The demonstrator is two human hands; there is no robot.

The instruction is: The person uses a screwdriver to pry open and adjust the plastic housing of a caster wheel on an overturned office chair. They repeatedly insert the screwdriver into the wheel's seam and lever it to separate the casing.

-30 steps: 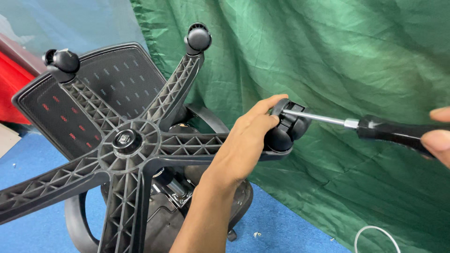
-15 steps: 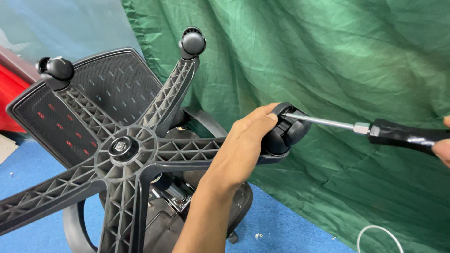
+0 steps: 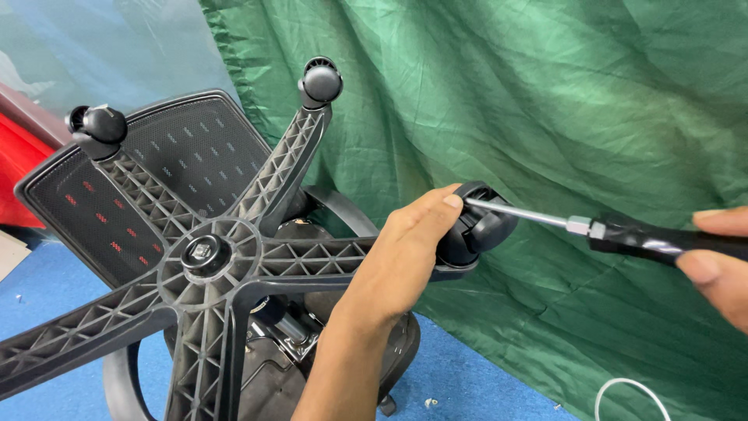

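Head view looks down on an overturned office chair whose black star base (image 3: 206,257) faces the camera, its ribbed arms spreading from a central hub. The left hand (image 3: 405,242) is clamped on the black caster (image 3: 475,230) at the end of the arm that points right of the hub, fingers curled over the wheel's top and near side. The right hand (image 3: 717,261), at the picture's right edge and well right of the hub, is closed around the black handle of a screwdriver (image 3: 623,234); its metal shaft runs left and its tip touches the caster just beside the left fingertips. 2 more casters (image 3: 319,82) stand on the arms above and upper left of the hub. Behind the base hangs a green cloth (image 3: 545,101); below it lies blue floor (image 3: 47,296).
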